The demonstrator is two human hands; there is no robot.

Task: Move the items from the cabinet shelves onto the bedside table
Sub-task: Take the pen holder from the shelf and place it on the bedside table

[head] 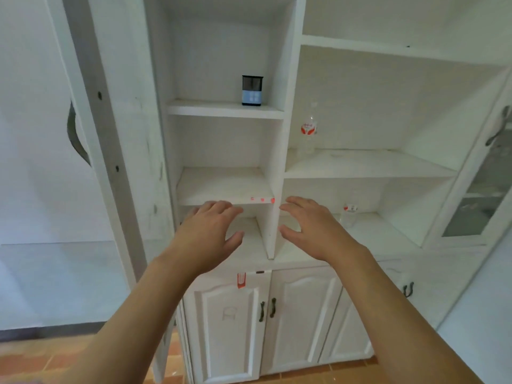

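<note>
A white cabinet with open shelves fills the view. A small dark box with a light-blue front stands on the upper left shelf. A clear plastic bottle with a red label stands on the middle right shelf. A second clear bottle with a red label stands on the lower right shelf. My left hand and my right hand hover in front of the lowest shelves, fingers spread and relaxed, holding nothing. The bedside table is out of view.
An open cabinet door with a dark curved handle hangs at the left. A glass-fronted door stands at the right. Closed lower doors with dark handles are below my hands. The floor is orange tile.
</note>
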